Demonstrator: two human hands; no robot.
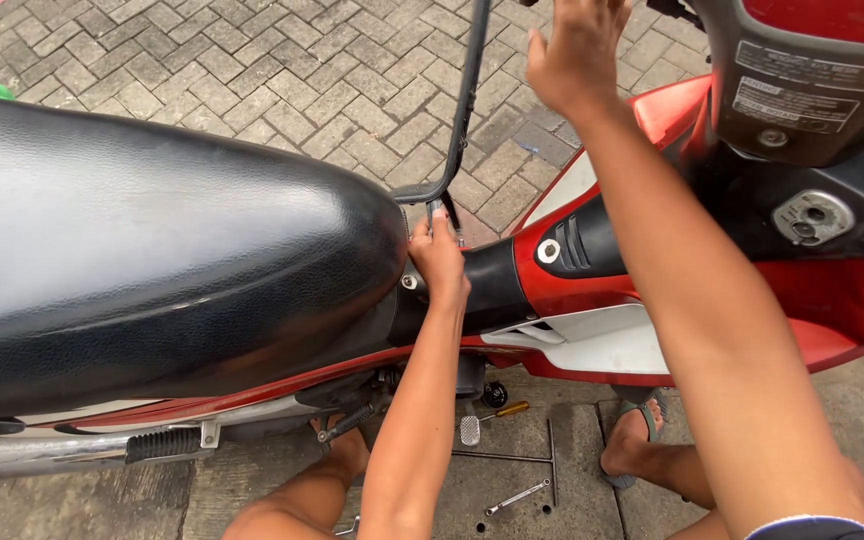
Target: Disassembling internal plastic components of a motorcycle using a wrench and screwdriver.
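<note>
Your left hand [439, 262] pinches the low end of the black bar [464, 110] at the seat's [152, 240] nose, while your right hand [577, 55] grips higher, far up (its long axis runs near-to-far).

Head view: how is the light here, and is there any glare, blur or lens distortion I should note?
Head view: soft, even daylight with no hard shadows; a broad pale sheen on the black seat; the right hand at the top edge is slightly soft, the left hand at the seat's front is sharp; the wide lens bows the seat and the paving at the edges.
</note>
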